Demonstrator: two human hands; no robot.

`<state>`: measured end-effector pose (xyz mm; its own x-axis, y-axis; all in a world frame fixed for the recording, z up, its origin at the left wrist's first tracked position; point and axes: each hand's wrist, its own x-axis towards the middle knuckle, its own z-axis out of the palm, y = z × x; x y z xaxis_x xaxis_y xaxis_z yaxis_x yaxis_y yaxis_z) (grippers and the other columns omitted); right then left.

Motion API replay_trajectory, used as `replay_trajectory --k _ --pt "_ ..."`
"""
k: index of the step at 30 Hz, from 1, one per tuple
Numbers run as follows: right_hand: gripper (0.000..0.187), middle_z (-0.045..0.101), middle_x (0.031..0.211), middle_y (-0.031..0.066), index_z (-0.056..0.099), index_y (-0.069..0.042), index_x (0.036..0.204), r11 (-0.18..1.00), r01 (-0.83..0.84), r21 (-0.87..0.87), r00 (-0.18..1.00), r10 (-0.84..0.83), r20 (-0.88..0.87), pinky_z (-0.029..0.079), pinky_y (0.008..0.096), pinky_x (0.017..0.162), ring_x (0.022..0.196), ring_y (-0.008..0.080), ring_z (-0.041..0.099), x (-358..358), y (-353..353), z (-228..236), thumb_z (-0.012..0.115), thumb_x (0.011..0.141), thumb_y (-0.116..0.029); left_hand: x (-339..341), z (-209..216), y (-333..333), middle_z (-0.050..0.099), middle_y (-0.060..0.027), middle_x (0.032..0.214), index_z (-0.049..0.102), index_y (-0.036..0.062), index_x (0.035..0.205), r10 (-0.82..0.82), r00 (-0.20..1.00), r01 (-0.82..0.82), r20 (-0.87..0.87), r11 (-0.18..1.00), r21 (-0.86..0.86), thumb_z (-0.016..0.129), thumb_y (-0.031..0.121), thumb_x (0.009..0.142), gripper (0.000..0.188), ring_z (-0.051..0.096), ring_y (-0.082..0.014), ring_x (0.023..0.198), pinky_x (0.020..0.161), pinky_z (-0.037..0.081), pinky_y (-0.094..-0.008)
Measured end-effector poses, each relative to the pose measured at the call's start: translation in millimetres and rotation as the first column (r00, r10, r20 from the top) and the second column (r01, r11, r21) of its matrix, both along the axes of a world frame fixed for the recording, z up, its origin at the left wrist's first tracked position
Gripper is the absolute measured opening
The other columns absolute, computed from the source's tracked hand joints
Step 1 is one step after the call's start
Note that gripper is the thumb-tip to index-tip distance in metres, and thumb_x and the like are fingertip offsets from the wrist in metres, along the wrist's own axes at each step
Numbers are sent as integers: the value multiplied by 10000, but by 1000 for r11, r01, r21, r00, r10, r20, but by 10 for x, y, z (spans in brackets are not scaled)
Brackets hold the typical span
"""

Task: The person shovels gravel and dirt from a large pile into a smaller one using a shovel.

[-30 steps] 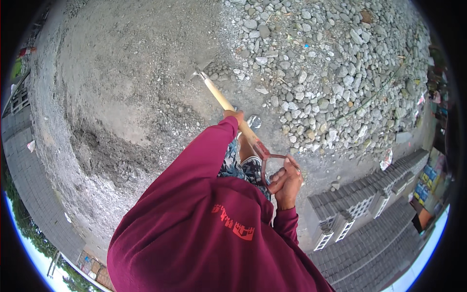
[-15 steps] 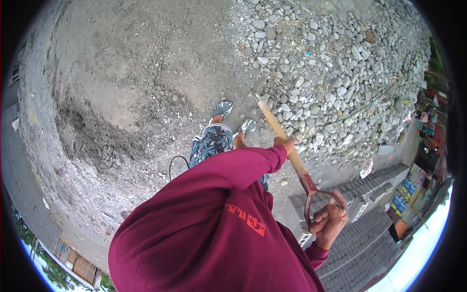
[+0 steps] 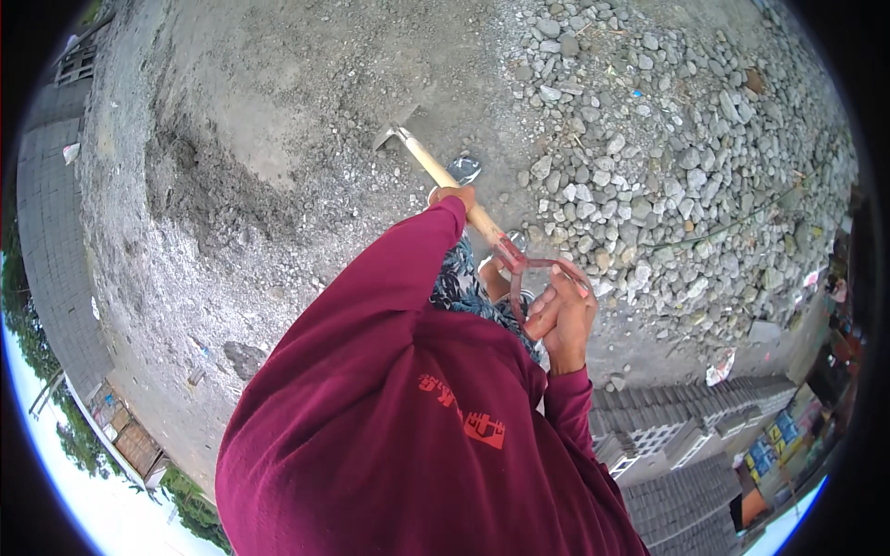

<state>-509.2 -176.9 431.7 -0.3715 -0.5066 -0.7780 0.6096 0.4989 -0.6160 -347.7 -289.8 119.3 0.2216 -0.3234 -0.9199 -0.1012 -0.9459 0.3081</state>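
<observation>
I hold a shovel (image 3: 429, 163) with a pale wooden shaft, a worn red Y-shaped handle end and a grey metal blade (image 3: 397, 130). My left hand (image 3: 452, 196) is closed round the shaft partway down. At the top of the handle, my right hand (image 3: 562, 320) is wrapped round the grip, which the fingers partly hide. The blade is over fine grey gravelly ground, close to one of my shoes (image 3: 464, 169), and no load shows clearly on it. Whether the blade touches the ground I cannot tell.
A broad spread of loose stones (image 3: 649, 176) covers the right side. Dark, damp-looking sandy mix (image 3: 199, 185) lies to the left. Stacked concrete blocks (image 3: 686, 412) stand at the lower right, and another long row of blocks (image 3: 51, 213) lines the far left.
The shovel has swung left, its blade going from the edge of the stones to the finer gravel. Both hands have moved left with it and keep their grip.
</observation>
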Motion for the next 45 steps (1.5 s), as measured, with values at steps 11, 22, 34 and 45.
replay_trajectory --k 11,22,34,45 --pt "419 507 553 45 493 86 1187 997 25 -76 960 -46 -278 425 265 401 404 135 496 -1105 1671 965 627 831 -91 -1816 1212 1557 639 -246 833 550 -141 985 3 976 -14 -219 999 -49 650 311 754 517 671 -339 636 453 516 -419" --pt "371 515 573 43 543 39 1162 994 113 11 993 -112 -20 412 274 393 428 143 503 -1 1366 -143 647 846 -127 -82 212 1072 638 -274 895 481 -135 1107 69 995 -61 71 992 -109 653 233 759 535 679 -358 736 632 561 -426" --pt "376 557 572 50 544 94 1146 987 -156 -31 881 125 -456 402 237 369 391 107 494 -513 1248 1256 641 815 -55 -1478 1197 1422 607 -217 771 481 -167 1009 346 872 -377 -345 926 -25 637 203 785 460 637 -293 572 497 534 -406" --pt "292 535 589 43 587 20 1084 995 99 16 994 -98 -39 431 273 382 418 140 508 -50 1521 12 671 834 -106 -19 207 1457 645 -277 863 535 -149 1034 137 986 -125 94 985 -122 646 236 719 510 674 -368 743 658 550 -412"
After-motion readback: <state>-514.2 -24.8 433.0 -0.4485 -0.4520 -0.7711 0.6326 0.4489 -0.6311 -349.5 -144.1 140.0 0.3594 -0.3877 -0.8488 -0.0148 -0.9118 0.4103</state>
